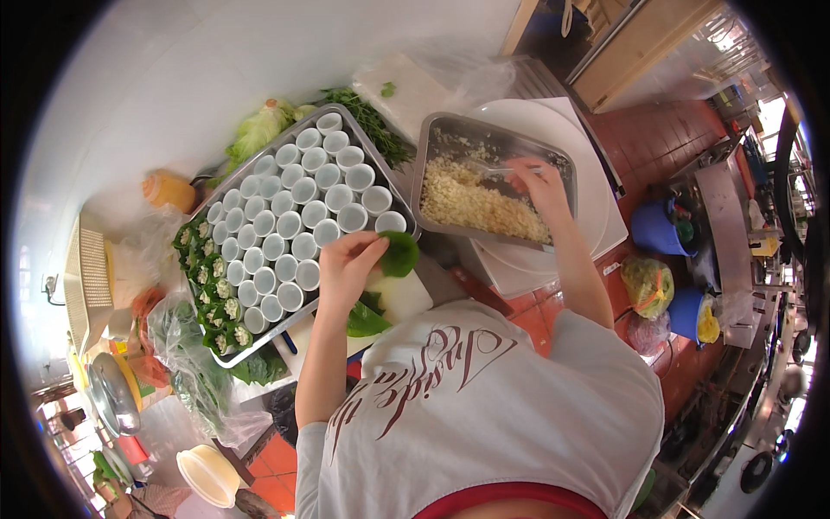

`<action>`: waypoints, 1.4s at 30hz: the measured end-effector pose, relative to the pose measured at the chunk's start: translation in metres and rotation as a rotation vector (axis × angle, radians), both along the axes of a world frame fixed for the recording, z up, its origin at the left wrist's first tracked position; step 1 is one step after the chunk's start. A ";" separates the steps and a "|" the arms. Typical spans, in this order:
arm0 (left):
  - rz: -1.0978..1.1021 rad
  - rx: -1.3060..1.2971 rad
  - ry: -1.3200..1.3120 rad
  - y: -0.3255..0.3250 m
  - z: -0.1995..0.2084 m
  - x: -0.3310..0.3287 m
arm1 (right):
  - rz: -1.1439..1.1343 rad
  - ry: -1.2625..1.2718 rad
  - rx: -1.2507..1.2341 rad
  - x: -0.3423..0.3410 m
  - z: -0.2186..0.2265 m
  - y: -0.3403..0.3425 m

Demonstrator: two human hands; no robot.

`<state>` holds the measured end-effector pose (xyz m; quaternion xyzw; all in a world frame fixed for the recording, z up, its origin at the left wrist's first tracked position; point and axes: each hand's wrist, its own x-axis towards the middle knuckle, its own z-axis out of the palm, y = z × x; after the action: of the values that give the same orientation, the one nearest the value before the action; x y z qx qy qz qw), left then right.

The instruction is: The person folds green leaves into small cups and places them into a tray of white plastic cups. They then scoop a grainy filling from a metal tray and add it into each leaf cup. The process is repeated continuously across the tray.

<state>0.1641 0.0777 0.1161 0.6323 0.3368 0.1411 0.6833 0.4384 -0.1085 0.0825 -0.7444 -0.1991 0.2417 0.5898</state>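
My left hand (346, 264) pinches a round green leaf (399, 254) by its edge, beside the near right corner of a metal tray (399, 183). Rows of small white cups (303, 190) fill most of that tray. Along its left side stand several green leaf cups (220, 290) with pale filling in them. My right hand (538, 183) closes around the handle of a metal spoon (494, 171) over a deep metal pan (432, 223). Finely chopped, pale yellow food (480, 203) covers part of the pan's bottom. The spoon's bowl is hard to make out.
More leaves (367, 320) lie on a white cutting board (406, 297) near my body. The pan rests on a big round white lid (596, 186). Behind the tray are lettuce (259, 134) and green herbs (372, 125). Blue buckets (661, 227) stand on the red floor to the right.
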 end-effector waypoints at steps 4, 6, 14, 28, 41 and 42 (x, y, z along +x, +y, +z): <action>-0.040 -0.014 -0.074 0.007 -0.003 0.036 | -0.018 0.076 0.124 0.002 0.001 0.009; -0.062 0.024 -0.078 0.009 -0.009 0.057 | -0.061 0.115 0.207 0.003 0.008 0.002; -0.106 0.063 -0.036 -0.003 -0.034 0.121 | 0.004 -0.397 0.159 -0.042 0.052 -0.019; 0.108 -0.057 -0.291 0.000 -0.040 0.081 | -0.231 -0.491 0.251 -0.045 0.015 -0.017; 0.959 0.518 0.266 0.065 -0.075 -0.205 | -0.243 -0.812 -0.194 0.013 -0.031 -0.033; 0.962 0.621 0.414 0.064 -0.075 -0.211 | -0.272 -0.894 -0.216 0.013 -0.025 -0.031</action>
<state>-0.0470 0.1417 0.0407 0.5931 0.6539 0.3997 0.2469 0.4510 -0.1399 0.0570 -0.8517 -0.3076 -0.1621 0.3921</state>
